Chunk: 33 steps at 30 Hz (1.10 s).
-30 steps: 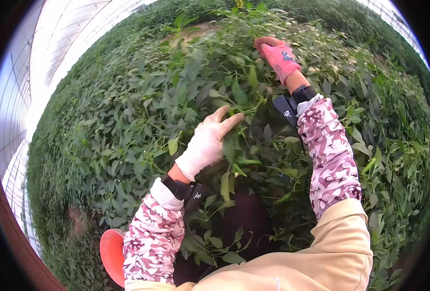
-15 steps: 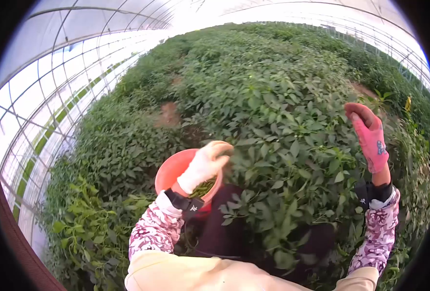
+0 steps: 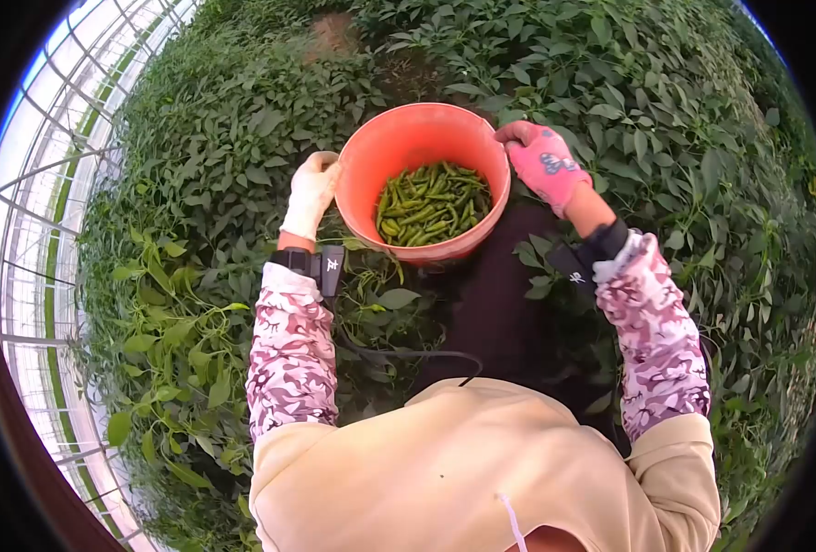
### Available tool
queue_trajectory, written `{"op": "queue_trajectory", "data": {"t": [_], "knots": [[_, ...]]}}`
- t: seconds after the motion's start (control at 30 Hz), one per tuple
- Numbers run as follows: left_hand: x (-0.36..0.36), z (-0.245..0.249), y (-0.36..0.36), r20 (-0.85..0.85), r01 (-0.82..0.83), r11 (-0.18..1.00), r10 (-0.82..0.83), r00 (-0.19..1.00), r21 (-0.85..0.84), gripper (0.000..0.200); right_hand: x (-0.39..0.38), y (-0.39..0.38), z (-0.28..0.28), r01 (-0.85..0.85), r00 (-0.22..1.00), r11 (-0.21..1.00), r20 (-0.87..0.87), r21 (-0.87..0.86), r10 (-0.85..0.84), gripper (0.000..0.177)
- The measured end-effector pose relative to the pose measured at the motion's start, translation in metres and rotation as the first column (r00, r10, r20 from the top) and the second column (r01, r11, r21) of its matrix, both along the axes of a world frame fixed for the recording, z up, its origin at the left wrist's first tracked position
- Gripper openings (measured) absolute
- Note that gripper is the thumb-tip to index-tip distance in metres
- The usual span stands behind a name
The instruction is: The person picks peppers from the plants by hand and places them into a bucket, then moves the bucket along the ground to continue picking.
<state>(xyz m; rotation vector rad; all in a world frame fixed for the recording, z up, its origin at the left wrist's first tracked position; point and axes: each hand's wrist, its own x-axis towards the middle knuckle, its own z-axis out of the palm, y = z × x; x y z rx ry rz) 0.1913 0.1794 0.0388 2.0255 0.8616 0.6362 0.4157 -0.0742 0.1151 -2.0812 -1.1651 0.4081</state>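
A red-orange bucket (image 3: 357, 170) is in front of me, tilted so that its inside faces me. Green chili peppers (image 3: 434, 204) lie piled in its lower part. My left hand (image 3: 311, 190), in a white glove, grips the rim on the left side. On the right, my right hand (image 3: 546, 164) in a pink glove with a butterfly print has its fingers curled over the rim. The far fingertips of both hands are partly hidden by the bucket.
Dense leafy pepper plants (image 3: 647, 110) surround me on both sides and ahead. A patch of bare soil (image 3: 333, 37) shows beyond the bucket. Along the left runs the greenhouse frame (image 3: 35, 221). A dark cable (image 3: 408, 354) hangs near my waist.
My view has tipped down. My right hand has come in from the far right to the bucket's rim, and my left hand has shifted from above the bucket to its left rim.
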Motion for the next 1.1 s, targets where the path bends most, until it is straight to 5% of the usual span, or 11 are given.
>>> {"op": "queue_trajectory", "data": {"t": [0.07, 0.1, 0.17, 0.23, 0.4, 0.63, 0.8, 0.9, 1.1], "knots": [[0.007, -0.017, 0.014, -0.266, -0.013, 0.983, 0.062, 0.962, 0.182, 0.045, 0.007, 0.011, -0.042, 0.201, 0.876, 0.976, 0.462, -0.082, -0.142, 0.022], [0.011, -0.019, 0.016, -0.334, -0.014, 0.973, 0.092, 0.938, 0.230, 0.046, 0.010, 0.016, -0.056, 0.197, 0.876, 0.977, 0.462, -0.085, -0.136, 0.022], [0.021, -0.029, 0.025, -0.412, 0.032, 0.986, 0.040, 0.910, 0.165, 0.042, 0.024, 0.026, -0.069, 0.257, 0.917, 0.899, 0.384, -0.356, -0.110, 0.025], [0.033, -0.053, 0.039, -0.415, -0.051, 0.966, 0.157, 0.896, 0.255, 0.035, 0.036, 0.031, -0.091, 0.289, 0.943, 0.907, 0.257, -0.306, -0.213, 0.026], [0.043, -0.065, 0.052, -0.149, -0.125, 0.976, 0.152, 0.977, 0.177, 0.022, 0.043, 0.041, -0.085, 0.342, 0.940, 0.902, 0.098, -0.264, -0.327, 0.031], [0.058, -0.039, 0.074, -0.156, -0.011, 0.983, 0.041, 0.987, 0.185, 0.016, 0.060, 0.053, -0.074, 0.279, 0.960, 0.898, 0.124, -0.339, -0.252, 0.031], [0.078, 0.004, 0.115, 0.019, -0.029, 0.984, 0.026, 0.999, 0.175, 0.014, 0.073, 0.086, -0.066, 0.305, 0.939, 0.935, 0.219, -0.181, -0.264, 0.030], [0.076, 0.019, 0.128, 0.023, -0.030, 0.983, 0.026, 0.999, 0.183, 0.015, 0.061, 0.096, -0.060, 0.291, 0.947, 0.956, 0.154, -0.028, -0.283, 0.026], [0.079, -0.035, 0.145, -0.172, -0.022, 0.953, 0.078, 0.982, 0.301, 0.029, 0.067, 0.108, -0.107, 0.348, 0.937, 0.935, 0.029, -0.069, -0.347, 0.024]]}}
